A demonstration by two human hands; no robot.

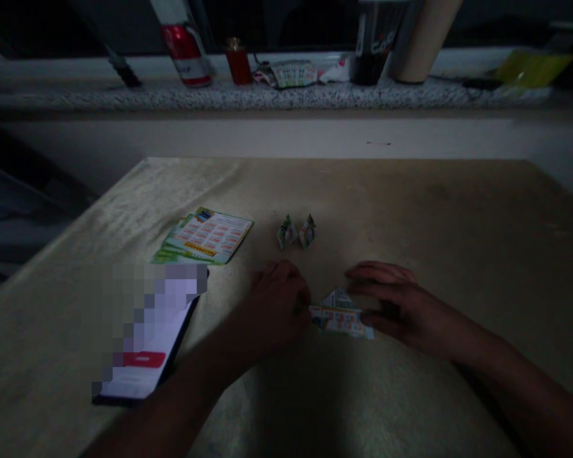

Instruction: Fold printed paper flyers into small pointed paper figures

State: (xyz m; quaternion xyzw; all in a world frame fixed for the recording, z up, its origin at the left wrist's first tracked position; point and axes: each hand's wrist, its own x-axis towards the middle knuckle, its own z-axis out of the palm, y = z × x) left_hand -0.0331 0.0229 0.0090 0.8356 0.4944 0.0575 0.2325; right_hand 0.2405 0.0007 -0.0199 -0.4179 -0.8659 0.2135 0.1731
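Dim table [434, 210]: folded paper [341, 323] lay btwn your hands

Your L hand [279, 308] curled at its L end; couldn't tell if it pinched. Your R hand [396, 302] was spread, thumb at the R end. Paper was well off the far edge, nearer you than two folded pcs [285, 233]. Card stack [212, 235] & phone [157, 337] sat twd L edge.

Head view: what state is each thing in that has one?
Printed paper: folded, pointed at top
Left hand: at the paper's left end, fingertips hidden
Right hand: thumb at the paper's right end
Two small paper shapes: folded, side by side
Printed sheets: overlapping, flat
Phone: screen lit, partly pixelated
Small red bottle: upright
Dark cup: upright
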